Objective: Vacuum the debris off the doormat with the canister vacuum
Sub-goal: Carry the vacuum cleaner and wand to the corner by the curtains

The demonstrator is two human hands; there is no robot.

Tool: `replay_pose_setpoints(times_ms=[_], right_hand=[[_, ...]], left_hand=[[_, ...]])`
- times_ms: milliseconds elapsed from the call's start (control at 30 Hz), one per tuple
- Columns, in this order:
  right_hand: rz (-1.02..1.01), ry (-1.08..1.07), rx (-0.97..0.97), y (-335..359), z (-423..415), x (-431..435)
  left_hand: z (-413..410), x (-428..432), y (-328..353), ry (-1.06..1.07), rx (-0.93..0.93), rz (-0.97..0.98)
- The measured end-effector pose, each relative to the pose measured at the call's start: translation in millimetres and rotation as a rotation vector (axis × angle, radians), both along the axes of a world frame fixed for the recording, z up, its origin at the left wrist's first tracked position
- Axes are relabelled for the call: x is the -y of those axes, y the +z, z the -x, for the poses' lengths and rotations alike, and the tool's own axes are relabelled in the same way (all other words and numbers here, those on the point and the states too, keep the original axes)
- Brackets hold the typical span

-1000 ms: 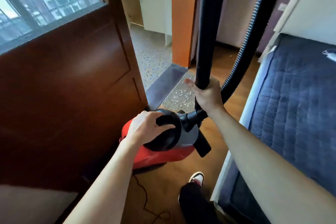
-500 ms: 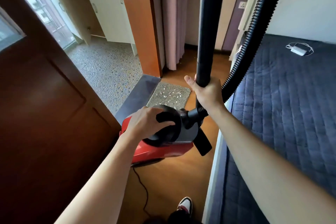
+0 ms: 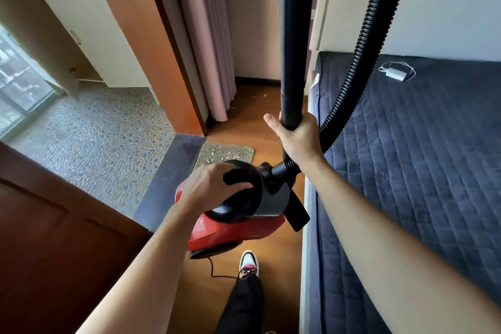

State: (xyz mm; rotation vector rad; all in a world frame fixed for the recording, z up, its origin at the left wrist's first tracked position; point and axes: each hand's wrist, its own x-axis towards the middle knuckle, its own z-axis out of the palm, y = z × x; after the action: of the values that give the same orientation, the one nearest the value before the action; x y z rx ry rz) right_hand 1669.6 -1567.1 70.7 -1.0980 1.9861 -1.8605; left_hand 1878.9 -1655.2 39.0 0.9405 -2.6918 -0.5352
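Left hand [image 3: 210, 187] grips the canister vacuum [image 3: 238, 228] handle; right hand [image 3: 296, 138] grips its wand [image 3: 292, 35]

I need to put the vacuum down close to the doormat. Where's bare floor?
Wood floor lies bare beyond the doormat, between curtain and bed, bar a few crumbs. The pebble floor past the sill is bare too. Nearer, it's crowded: vacuum, cord and shoe fill the strip beside the bed.

Glossy red plastic canister vacuum [image 3: 233, 230], ribbed black hose [image 3: 360, 43], quilted cloth mattress [image 3: 420, 157], polished wood floor [image 3: 252, 127].
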Motion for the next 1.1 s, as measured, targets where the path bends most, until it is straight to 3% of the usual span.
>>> replay_pose_setpoints(times_ms=[533, 1100], right_hand=[[-0.085, -0.133, 0.022, -9, 183, 193], [-0.123, -0.138, 0.077, -28, 392, 339]], left_hand=[[190, 197, -10, -0.081, -0.016, -0.031], [404, 353, -31, -0.137, -0.04, -0.024]])
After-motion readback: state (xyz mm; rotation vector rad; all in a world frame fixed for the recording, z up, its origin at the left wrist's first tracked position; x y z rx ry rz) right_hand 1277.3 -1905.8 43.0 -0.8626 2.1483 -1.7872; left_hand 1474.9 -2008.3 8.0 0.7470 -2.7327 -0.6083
